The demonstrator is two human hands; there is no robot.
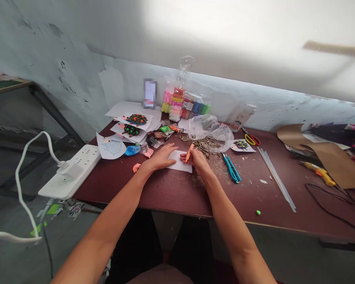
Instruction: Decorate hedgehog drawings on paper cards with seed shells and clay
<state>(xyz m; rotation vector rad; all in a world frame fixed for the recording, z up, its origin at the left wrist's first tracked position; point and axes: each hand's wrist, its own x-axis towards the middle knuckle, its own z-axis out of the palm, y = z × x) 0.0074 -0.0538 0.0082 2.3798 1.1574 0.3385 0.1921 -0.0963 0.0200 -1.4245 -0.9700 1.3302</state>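
Observation:
A small white paper (181, 165) lies on the dark red table between my hands. My left hand (163, 157) rests at its left edge with the fingers spread, holding nothing. An orange marker-like stick (189, 152) is gripped in my right hand (196, 158) over the paper's right part. Behind the hands lies a heap of brown seed-like pieces (205, 146) beside a clear plastic bag (208, 128). To the left are a blue clay packet (132, 150), a pink clay packet (147, 151) and an orange-pink lump (136, 168).
A blue cutter (231, 169), scissors (252, 139), clear glue sticks (276, 179) and a yellow glue gun (319, 173) lie to the right. Decorated papers (111, 147) and a white power strip (69, 173) are on the left. Coloured clay packs (180, 106) stand behind.

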